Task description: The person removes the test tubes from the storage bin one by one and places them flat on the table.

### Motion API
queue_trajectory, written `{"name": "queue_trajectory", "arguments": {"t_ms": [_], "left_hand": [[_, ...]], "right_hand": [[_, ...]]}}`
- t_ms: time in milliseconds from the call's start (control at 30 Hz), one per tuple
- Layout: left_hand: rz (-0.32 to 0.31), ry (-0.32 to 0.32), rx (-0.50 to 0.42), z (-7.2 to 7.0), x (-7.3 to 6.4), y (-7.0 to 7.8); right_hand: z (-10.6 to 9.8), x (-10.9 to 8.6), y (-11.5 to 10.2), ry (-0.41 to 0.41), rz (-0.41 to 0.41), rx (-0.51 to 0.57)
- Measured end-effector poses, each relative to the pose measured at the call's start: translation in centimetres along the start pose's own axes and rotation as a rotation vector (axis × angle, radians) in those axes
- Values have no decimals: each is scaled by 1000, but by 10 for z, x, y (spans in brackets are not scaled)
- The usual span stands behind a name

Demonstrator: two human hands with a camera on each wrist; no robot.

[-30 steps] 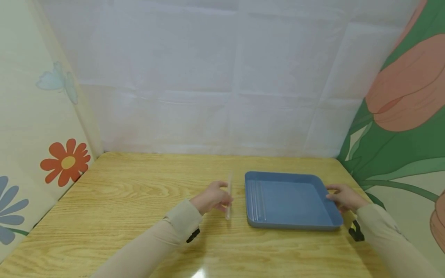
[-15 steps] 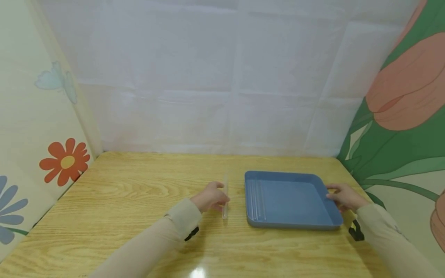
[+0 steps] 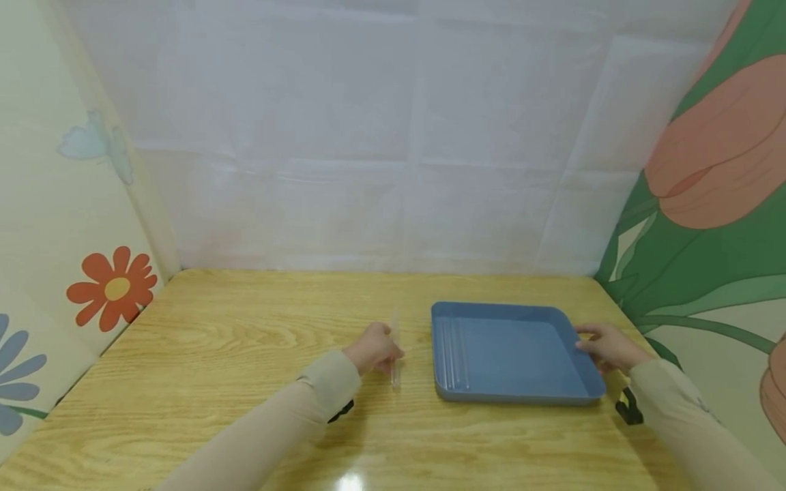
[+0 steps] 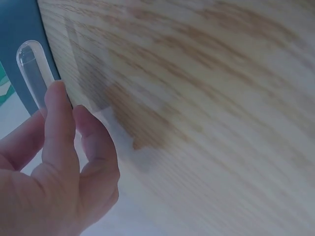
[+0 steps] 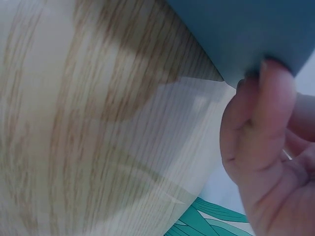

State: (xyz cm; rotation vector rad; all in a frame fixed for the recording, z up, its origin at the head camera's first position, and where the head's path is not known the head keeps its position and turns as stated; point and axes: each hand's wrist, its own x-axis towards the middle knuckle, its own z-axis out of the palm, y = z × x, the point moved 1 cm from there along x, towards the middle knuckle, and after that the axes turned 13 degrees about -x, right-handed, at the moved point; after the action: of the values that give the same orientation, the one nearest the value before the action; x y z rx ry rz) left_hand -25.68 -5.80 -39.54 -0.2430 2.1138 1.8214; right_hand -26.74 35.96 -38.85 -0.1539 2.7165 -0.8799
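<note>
My left hand [image 3: 376,348] pinches a clear test tube [image 3: 396,378] between thumb and fingers, just left of the blue tray [image 3: 512,399]. In the left wrist view the tube's rounded end [image 4: 30,56] sticks out past the fingertips. Several similar clear tubes [image 3: 456,354] lie side by side along the tray's left inner wall. At the tray's right side, my right hand [image 3: 610,348] holds the edge. The right wrist view has its fingertips against the outer wall [image 5: 246,34], near a corner; part of the grip is hidden.
Both hands work over a wood-grain table [image 3: 245,320]. A white sheet [image 3: 344,170] hangs along its back edge. Flower-patterned panels stand at the left [image 3: 117,286] and right [image 3: 718,164], the right one close to the right arm.
My left hand, with the test tube, has shifted slightly left, away from the tray. The right hand and the tray have stayed put.
</note>
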Motion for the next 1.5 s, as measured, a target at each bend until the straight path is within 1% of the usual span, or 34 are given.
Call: {"name": "queue_trajectory", "arguments": {"t_ms": [200,300,433,567,700,867,1100,1267,1500], "left_hand": [[16,25,45,1,2,-1],[23,38,96,2,4,-1],[50,50,175,4,6,-1],[76,55,226,6,9,-2],[88,61,278,8,10,-2],[88,63,316,10,11,-1],[73,96,390,13,18,-4],[59,100,425,14,19,-3],[45,93,417,14,19,-1]], "right_hand": [[0,-1,-1,2,1,-1],[0,-1,-2,1,5,-1],[1,-1,-2,0,0,-3],[1,-1,-1,-3,3,8],[1,-1,-1,-7,8,13],[1,-1,-1,-9,7,18],[1,0,0,6,19,16],[2,0,0,7,18,18],[1,0,0,7,7,20]]}}
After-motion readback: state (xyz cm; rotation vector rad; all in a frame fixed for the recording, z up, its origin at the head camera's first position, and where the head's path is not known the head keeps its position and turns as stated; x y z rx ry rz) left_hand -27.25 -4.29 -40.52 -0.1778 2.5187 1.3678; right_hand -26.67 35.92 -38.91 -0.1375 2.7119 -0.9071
